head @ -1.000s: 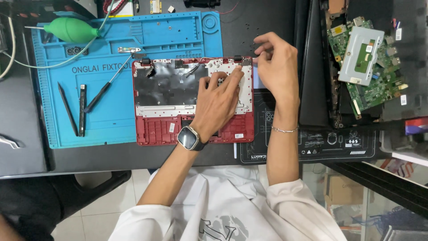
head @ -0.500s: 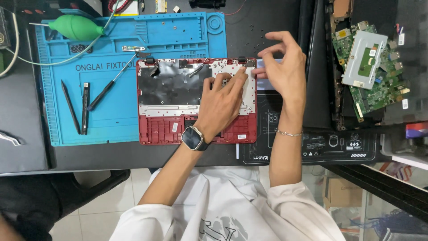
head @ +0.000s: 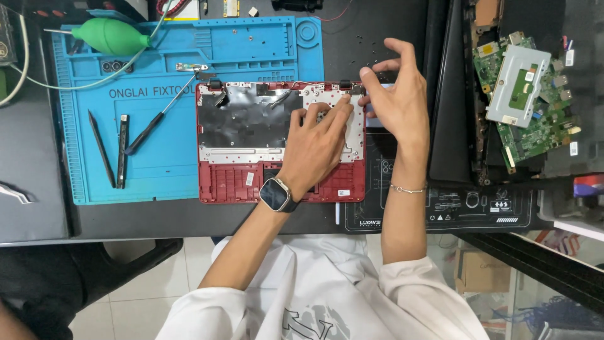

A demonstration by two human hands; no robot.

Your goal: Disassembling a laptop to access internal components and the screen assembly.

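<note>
1. The laptop shell (head: pixel 251 145) lies on the table (head: pixel 38 164), its left part over the work mat (head: pixel 251 44).
2. The left hand (head: pixel 318 141) rests flat on the shell's right part.
3. The right hand (head: pixel 396 101) sits at the shell's far right corner.
4. Screwdriver (head: pixel 154 123), pry tools (head: pixel 110 148) and blower bulb (head: pixel 110 36) lie on the mat, left of the shell.
5. The circuit board (head: pixel 535 101) lies far right.

The left hand (head: pixel 318 145) hides part of the red laptop shell (head: pixel 239 179) (whatever its fingers press).

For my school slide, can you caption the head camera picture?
Left hand presses on a red laptop shell; right hand pinches at its corner.
</note>
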